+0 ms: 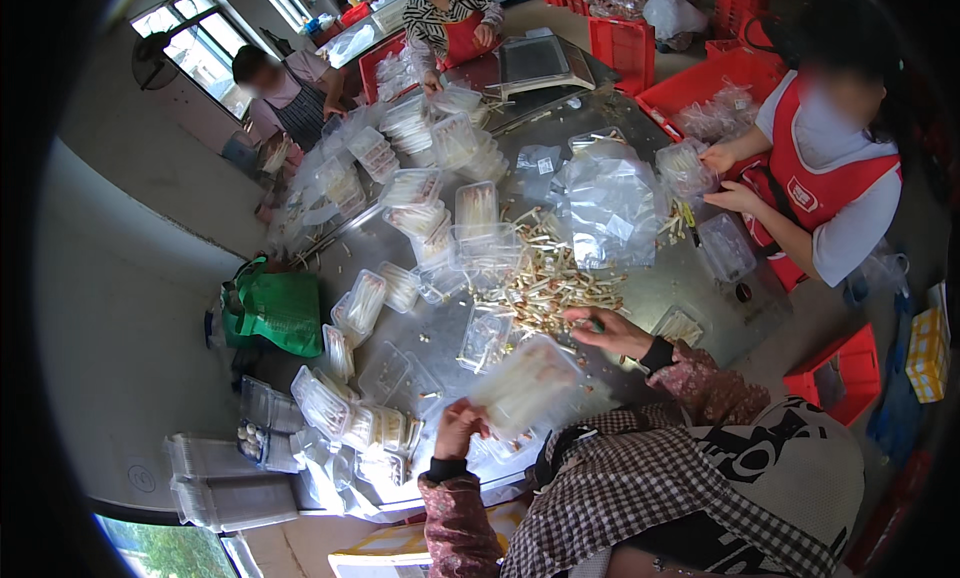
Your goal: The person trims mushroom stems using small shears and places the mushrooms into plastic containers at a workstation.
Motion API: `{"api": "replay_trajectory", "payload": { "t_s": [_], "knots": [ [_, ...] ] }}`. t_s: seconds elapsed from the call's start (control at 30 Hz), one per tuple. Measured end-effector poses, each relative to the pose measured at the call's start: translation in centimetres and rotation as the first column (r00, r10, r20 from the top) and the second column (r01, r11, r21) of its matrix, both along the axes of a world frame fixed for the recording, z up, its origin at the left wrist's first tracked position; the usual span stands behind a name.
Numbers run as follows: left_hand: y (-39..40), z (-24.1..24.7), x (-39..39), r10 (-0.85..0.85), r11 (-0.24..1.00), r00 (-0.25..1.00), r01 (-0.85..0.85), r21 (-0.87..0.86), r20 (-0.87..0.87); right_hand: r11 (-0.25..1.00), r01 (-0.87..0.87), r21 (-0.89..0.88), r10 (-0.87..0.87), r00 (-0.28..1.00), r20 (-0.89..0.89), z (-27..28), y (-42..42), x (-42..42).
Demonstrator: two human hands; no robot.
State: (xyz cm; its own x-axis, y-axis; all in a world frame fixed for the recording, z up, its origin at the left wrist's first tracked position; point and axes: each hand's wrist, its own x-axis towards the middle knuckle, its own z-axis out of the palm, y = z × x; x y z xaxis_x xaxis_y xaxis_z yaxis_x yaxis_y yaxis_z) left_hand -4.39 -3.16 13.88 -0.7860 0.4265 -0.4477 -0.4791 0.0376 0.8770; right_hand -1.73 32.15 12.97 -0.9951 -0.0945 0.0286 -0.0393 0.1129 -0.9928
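My left hand (457, 429) grips the near end of a clear plastic tray (525, 387) filled with long white mushroom stems, blurred by motion and tilted above the table. My right hand (611, 330) is beyond it, fingers partly spread, with a small dark green object (597, 325) held in them; what it is cannot be made out. Just past that hand lies a loose heap of white stems with brown ends (555, 282). Under and beside the held tray stands another clear tray (484, 338) with some scraps in it.
Filled trays (322, 402) stand stacked on the left of the metal table (667, 278), with empty trays (232, 480) nearer the corner. A green bag (274, 312) sits at the left edge. Clear bags (611, 203) lie farther off. A co-worker (810, 165) holds a tray at right; two more people work opposite.
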Motion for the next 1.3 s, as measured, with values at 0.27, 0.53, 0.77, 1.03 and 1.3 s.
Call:
{"api": "replay_trajectory", "payload": {
  "t_s": [0.27, 0.53, 0.77, 1.03, 1.3],
  "knots": [
    [3.6, 0.4, 3.3, 0.145, 0.951, 0.984, -0.111, 0.290, -0.101, 0.878, -0.111, -0.465, 0.296, 0.890, 0.347, -1.7, -1.2, 2.5],
    [7.7, -1.0, 4.3, 0.260, 0.810, 0.964, -0.249, 0.531, 0.055, 0.916, -0.074, -0.394, 0.154, 0.972, 0.175, 1.8, -7.2, 3.9],
    [9.0, 2.6, 4.8, -0.046, 0.708, 0.900, -0.277, 0.650, 0.434, 0.976, 0.191, 0.108, -0.154, 0.947, -0.282, 3.2, -3.9, 0.5],
    [12.0, 0.9, 6.8, -0.169, 0.841, 0.880, -0.107, 0.531, 0.445, 0.814, -0.318, 0.487, 0.521, 0.770, -0.369, 6.9, -4.5, -3.1],
    [12.4, -4.0, 7.2, -0.288, 0.717, 0.825, -0.151, 0.681, 0.486, 0.782, -0.356, 0.511, 0.586, 0.700, -0.409, 6.1, -5.1, -3.2]
  ]
}}
